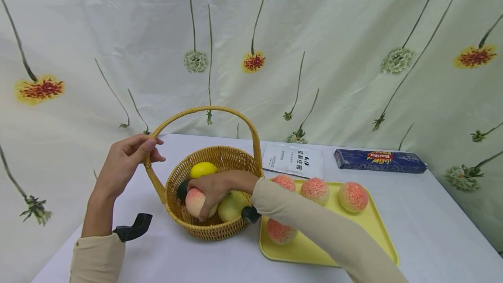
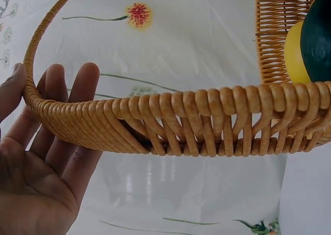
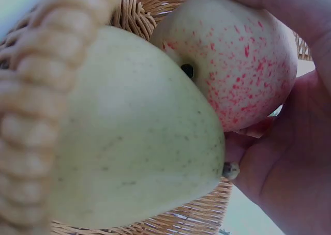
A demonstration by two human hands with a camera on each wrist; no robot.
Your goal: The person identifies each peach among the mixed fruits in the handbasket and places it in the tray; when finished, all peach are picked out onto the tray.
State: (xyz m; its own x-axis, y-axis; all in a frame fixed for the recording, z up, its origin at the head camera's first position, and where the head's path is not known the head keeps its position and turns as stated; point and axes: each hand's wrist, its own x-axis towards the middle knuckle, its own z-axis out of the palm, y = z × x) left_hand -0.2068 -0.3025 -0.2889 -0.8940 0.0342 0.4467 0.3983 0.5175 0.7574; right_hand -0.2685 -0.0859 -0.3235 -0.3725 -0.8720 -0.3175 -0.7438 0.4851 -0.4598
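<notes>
Partly hidden, right hand (image 1: 214,187) grips peach (image 1: 195,202) inside basket (image 1: 235,160).

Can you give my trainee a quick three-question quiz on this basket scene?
1. True or false: the left hand holds the woven wicker basket's arched handle.
2. How many speckled pink peaches lie on the flat yellow plastic tray?
3. The right hand grips: A) round yellow lemon B) pink-speckled peach C) blue pasta box

Key: 1 true; 2 four; 3 B
</notes>
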